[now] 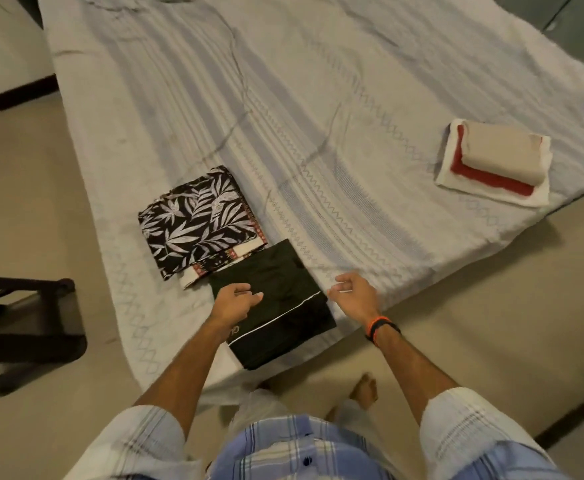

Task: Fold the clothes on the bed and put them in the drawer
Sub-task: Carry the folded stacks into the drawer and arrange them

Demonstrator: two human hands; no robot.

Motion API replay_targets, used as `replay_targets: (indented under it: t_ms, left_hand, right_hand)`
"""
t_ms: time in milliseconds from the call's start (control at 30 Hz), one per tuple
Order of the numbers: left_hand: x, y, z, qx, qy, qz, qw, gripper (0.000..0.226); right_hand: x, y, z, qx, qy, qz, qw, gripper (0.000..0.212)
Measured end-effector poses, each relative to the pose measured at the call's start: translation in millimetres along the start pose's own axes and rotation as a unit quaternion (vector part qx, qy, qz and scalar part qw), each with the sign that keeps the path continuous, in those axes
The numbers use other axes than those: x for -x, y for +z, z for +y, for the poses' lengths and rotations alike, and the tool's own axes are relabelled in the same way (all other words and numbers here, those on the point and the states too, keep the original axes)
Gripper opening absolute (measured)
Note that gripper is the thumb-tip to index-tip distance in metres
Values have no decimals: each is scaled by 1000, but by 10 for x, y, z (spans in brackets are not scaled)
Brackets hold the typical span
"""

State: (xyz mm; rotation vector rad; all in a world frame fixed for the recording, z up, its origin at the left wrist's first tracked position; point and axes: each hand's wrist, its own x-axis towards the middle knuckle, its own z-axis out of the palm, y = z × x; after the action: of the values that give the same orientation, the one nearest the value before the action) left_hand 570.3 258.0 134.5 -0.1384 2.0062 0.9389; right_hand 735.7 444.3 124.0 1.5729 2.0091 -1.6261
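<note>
A folded black garment (pixel 283 306) with a thin white stripe lies at the near corner of the bed (pixel 318 116). My left hand (pixel 237 301) hovers over its left part, fingers loosely curled, holding nothing. My right hand (pixel 354 294) hangs just right of the garment above the bedsheet, fingers relaxed and empty. Behind the black garment lies a folded black cloth with a white leaf print (pixel 197 223), touching it. A folded stack (pixel 495 164) of white, red and beige pieces sits near the bed's right edge.
A dark wooden piece of furniture (pixel 24 327) stands on the floor to the left of the bed. The beige floor (pixel 474 299) runs along the bed's near side. My bare foot (pixel 365 393) is by the bed corner.
</note>
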Motion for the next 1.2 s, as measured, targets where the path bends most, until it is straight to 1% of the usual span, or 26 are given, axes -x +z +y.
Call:
replay_targets:
  t_ms: [133,233,300,367,433,467,567,600,633,700,733,800,867,900,933,1000,1033,1133,1200]
  left_hand:
    - [-322,-428,-365,-1,-34,-11,999,50]
    - [-508,-609,-554,-10,-68,-19,997,50]
    - [-674,-675,-649,-14,-87,-19,996,50]
    - [-854,-701,-720,-16,-103,-17,994,52]
    - [-1010,-683,-777,-20,-116,-12,993,57]
    - [-1117,-660,-820,-25,-123,-9,992,60]
    - [-1340,-576,-844,-23,-135,-9,991,69]
    - [-1401,-546,-850,-17,-135,-12,991,71]
    - [-1474,-515,-874,-11,-142,-16,990,72]
    - [-1571,-482,-894,0,-142,-5,990,72]
    - [-1627,-475,-927,5,-139,4,990,72]
    - [-1698,-463,-957,17,-148,4,989,70]
    - [-1687,-434,-932,43,-170,-29,984,54]
    - [-1665,-419,-913,53,-185,-53,980,44]
    - [-1647,-398,-904,64,-197,-75,975,37]
    - [-1609,-375,-877,80,-220,-102,967,36]
    - [-1577,-371,-854,93,-229,-103,963,37]
    - [-1526,-374,-833,157,-238,-91,954,39]
    - [-1519,-387,-829,182,-230,-95,951,33]
  right_hand:
    - [-26,621,-54,22,21,-4,1000,35]
    - [-91,907,-55,37,54,13,998,42]
    - [-151,1048,-24,43,82,45,995,49]
    - [-208,1179,76,7,127,97,987,54]
    - [-215,1319,234,-39,181,122,975,61]
    - [-230,1430,344,-61,209,124,968,70]
    - [-393,1754,894,-105,251,149,951,113]
    - [-361,1808,861,-112,264,149,946,118]
    - [-307,1849,754,-128,281,148,940,114]
    - [-277,1927,700,-158,315,140,925,87]
    - [-285,1966,739,-176,327,136,919,79]
    - [-285,2031,795,-211,334,139,908,74]
    - [-275,2079,832,-248,334,155,896,69]
    - [-280,2088,841,-272,336,159,888,73]
    - [-290,2101,846,-301,341,154,877,85]
    - [-313,2126,836,-347,352,133,859,114]
    - [-333,2143,858,-361,348,128,855,120]
    - [-505,2286,1200,-367,326,146,859,114]
    - [-617,2378,1471,-393,327,164,844,112]
